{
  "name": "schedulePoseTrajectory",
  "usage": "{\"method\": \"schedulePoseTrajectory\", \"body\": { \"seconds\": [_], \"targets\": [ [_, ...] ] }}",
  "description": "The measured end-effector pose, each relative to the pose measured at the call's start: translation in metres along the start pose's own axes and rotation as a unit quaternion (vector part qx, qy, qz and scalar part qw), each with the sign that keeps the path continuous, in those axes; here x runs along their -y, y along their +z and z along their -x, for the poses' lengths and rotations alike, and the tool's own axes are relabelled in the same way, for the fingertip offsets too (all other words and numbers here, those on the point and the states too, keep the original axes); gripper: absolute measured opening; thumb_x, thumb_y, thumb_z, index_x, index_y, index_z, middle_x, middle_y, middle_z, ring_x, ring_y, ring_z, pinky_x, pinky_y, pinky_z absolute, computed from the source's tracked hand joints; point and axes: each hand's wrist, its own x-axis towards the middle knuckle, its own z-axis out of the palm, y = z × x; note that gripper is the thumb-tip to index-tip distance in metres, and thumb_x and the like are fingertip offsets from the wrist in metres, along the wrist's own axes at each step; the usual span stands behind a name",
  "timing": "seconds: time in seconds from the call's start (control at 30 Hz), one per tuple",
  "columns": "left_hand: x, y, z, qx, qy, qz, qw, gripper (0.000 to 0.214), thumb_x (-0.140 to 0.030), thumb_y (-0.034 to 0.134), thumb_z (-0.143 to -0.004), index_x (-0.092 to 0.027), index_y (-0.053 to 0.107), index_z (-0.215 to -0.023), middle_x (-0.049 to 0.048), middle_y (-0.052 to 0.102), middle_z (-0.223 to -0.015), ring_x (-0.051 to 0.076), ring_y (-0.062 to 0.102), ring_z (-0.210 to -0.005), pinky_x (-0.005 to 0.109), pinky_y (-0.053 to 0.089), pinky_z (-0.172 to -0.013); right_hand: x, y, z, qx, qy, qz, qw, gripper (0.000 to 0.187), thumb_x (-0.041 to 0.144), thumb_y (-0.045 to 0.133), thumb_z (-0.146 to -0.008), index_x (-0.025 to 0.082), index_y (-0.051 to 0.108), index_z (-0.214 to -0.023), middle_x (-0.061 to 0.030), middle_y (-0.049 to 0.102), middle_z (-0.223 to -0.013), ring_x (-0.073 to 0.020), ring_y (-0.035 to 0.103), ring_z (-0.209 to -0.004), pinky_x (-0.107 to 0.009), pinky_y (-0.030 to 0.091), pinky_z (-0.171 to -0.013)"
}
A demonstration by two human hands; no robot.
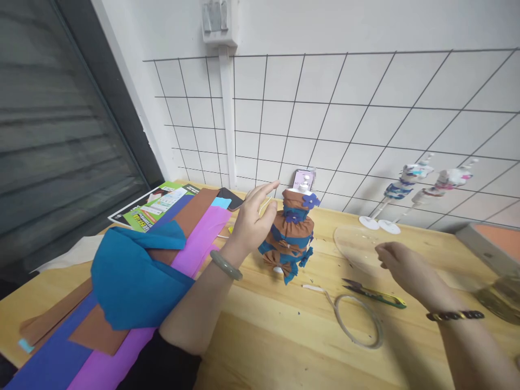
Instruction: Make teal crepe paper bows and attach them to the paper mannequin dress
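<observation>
A small doll figure dressed in brown and blue crepe paper stands upright on the wooden table. My left hand is beside its left side, index finger stretched out, the other fingers pinching a thin pale stick. My right hand hovers to the right, fingers curled over the edge of a clear round plastic disc; whether it grips the disc is unclear. Small snips with a yellow handle lie just below that hand. A loop of pale cord lies near the front.
Sheets of blue, brown, purple and pink crepe paper cover the table's left side, with a green leaflet and a phone behind. Two dressed figures on white stands lean by the wire grid wall. A box sits far right.
</observation>
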Motion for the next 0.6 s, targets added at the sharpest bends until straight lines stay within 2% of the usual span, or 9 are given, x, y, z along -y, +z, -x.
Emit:
{"method": "schedulePoseTrajectory", "body": {
  "seconds": [0.07, 0.13, 0.23, 0.37, 0.5, 0.6],
  "targets": [
    [-0.003, -0.002, -0.002, 0.02, 0.043, -0.018, 0.999, 0.043, -0.012, 0.039, -0.084, -0.027, 0.044, -0.124, 0.0032, 0.048, -0.128, 0.017, 0.04, -0.121, 0.038, 0.033, -0.102, 0.024, -0.005, 0.007, 0.032, -0.026, -0.026, 0.999, 0.021, 0.034, 0.04, -0.082, 0.021, 0.052, -0.072, -0.0062, 0.064, -0.07, -0.0203, 0.062, -0.066, -0.028, 0.044, -0.058],
    [-0.005, -0.002, -0.005, 0.031, 0.084, -0.028, 0.996, 0.048, -0.007, 0.036, -0.082, -0.028, 0.044, -0.124, 0.002, 0.048, -0.129, 0.017, 0.038, -0.123, 0.04, 0.029, -0.105, 0.049, -0.006, 0.016, 0.028, -0.073, -0.076, 0.994, 0.021, 0.036, 0.038, -0.085, 0.02, 0.05, -0.077, -0.0065, 0.063, -0.077, -0.0192, 0.059, -0.071, -0.029, 0.043, -0.065],
    [-0.007, 0.0, -0.009, 0.054, 0.108, -0.035, 0.992, 0.052, -0.001, 0.032, -0.078, -0.029, 0.049, -0.12, 0.0001, 0.047, -0.13, 0.017, 0.033, -0.126, 0.043, 0.025, -0.107, 0.084, -0.003, 0.029, -0.042, -0.148, -0.154, 0.976, 0.019, 0.035, 0.039, -0.087, 0.02, 0.049, -0.082, -0.004, 0.059, -0.078, -0.017, 0.055, -0.07, -0.029, 0.042, -0.063],
    [-0.009, 0.002, -0.013, 0.074, 0.108, -0.027, 0.991, 0.056, 0.002, 0.031, -0.071, -0.028, 0.055, -0.112, -0.0005, 0.048, -0.129, 0.019, 0.033, -0.126, 0.045, 0.025, -0.106, 0.12, 0.009, 0.037, -0.112, -0.231, -0.173, 0.951, 0.009, 0.025, 0.042, -0.088, 0.02, 0.049, -0.085, -0.0032, 0.055, -0.077, -0.016, 0.054, -0.07, -0.029, 0.041, -0.063],
    [-0.009, 0.002, -0.017, 0.099, 0.106, 0.016, 0.989, 0.059, 0.002, 0.03, -0.067, -0.027, 0.054, -0.112, -0.0002, 0.049, -0.128, 0.018, 0.035, -0.125, 0.043, 0.026, -0.107, 0.144, 0.018, 0.035, -0.178, -0.281, -0.174, 0.927, 0.004, 0.018, 0.044, -0.087, 0.02, 0.048, -0.087, -0.0039, 0.054, -0.079, -0.0172, 0.052, -0.075, -0.032, 0.042, -0.068],
    [-0.007, 0.003, -0.021, 0.113, 0.105, 0.042, 0.987, 0.06, 0.003, 0.029, -0.066, -0.026, 0.054, -0.113, 0.0001, 0.05, -0.128, 0.018, 0.037, -0.124, 0.041, 0.027, -0.106, 0.153, 0.024, 0.033, -0.2, -0.298, -0.164, 0.919, 0.005, 0.016, 0.047, -0.085, 0.02, 0.048, -0.087, -0.0042, 0.054, -0.079, -0.0178, 0.051, -0.076, -0.032, 0.042, -0.069]
  ]
}}
